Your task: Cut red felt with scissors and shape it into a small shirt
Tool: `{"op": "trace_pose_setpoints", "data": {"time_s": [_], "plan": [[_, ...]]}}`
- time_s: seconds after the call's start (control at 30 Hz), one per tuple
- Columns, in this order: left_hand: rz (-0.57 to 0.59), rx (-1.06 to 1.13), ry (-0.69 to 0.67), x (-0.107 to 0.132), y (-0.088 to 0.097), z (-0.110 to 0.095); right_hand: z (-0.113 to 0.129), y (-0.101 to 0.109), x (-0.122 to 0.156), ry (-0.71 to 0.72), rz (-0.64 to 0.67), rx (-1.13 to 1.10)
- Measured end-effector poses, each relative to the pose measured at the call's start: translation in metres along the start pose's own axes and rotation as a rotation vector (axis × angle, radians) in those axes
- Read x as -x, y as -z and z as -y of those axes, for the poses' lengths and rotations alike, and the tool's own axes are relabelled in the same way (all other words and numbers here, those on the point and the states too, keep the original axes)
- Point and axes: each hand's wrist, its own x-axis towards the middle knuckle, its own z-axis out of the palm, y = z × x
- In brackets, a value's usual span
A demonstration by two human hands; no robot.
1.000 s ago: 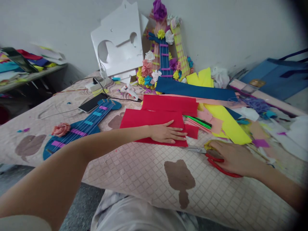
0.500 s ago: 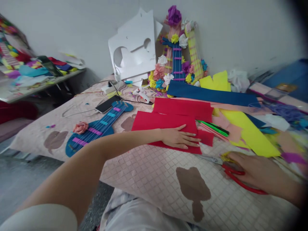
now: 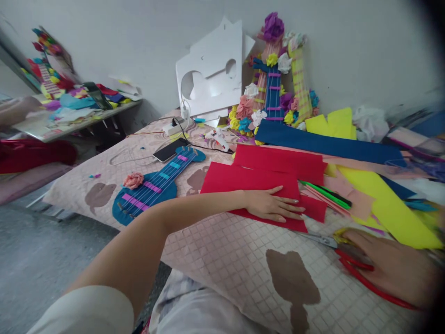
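My left hand (image 3: 273, 205) lies flat with spread fingers on a red paper sheet (image 3: 239, 181) on the table. Beyond it is a second red piece (image 3: 278, 160), and a small red scrap (image 3: 314, 208) sits by my fingertips. My right hand (image 3: 389, 264) is closed around red-handled scissors (image 3: 354, 262), a yellow part showing near the pivot. Their blades point left, close to the sheet's near right corner. Green and black pens (image 3: 328, 192) lie just past the scrap. A blue paper guitar (image 3: 153, 190) with a pink paper flower rests left of the sheet.
A glue gun (image 3: 219, 138), a phone (image 3: 170, 149) and a power strip (image 3: 175, 126) with cables lie farther back. Blue paper (image 3: 327, 141) and yellow paper (image 3: 385, 204) cover the right side. Decorated guitars (image 3: 274, 93) and white cut-out boards (image 3: 215, 69) lean on the wall. Another person's hand (image 3: 21, 109) shows far left.
The view has turned left, so everything sits farther right. Another person's hand has come into view at far left. My left hand stays on the red paper; my right still holds the scissors.
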Motion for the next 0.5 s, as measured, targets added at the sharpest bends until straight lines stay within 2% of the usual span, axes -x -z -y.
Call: {"op": "trace_pose_setpoints", "data": {"time_s": [0.07, 0.2, 0.5], "plan": [[-0.016, -0.003, -0.020, 0.000, -0.004, 0.003, 0.008, 0.010, -0.004, 0.050, 0.111, -0.001], [-0.043, 0.021, -0.026, 0.001, -0.006, 0.004, 0.022, 0.024, -0.011, 0.050, 0.199, 0.029], [0.002, 0.103, 0.025, 0.000, -0.001, 0.002, 0.023, 0.026, -0.009, 0.071, 0.214, 0.055]]}}
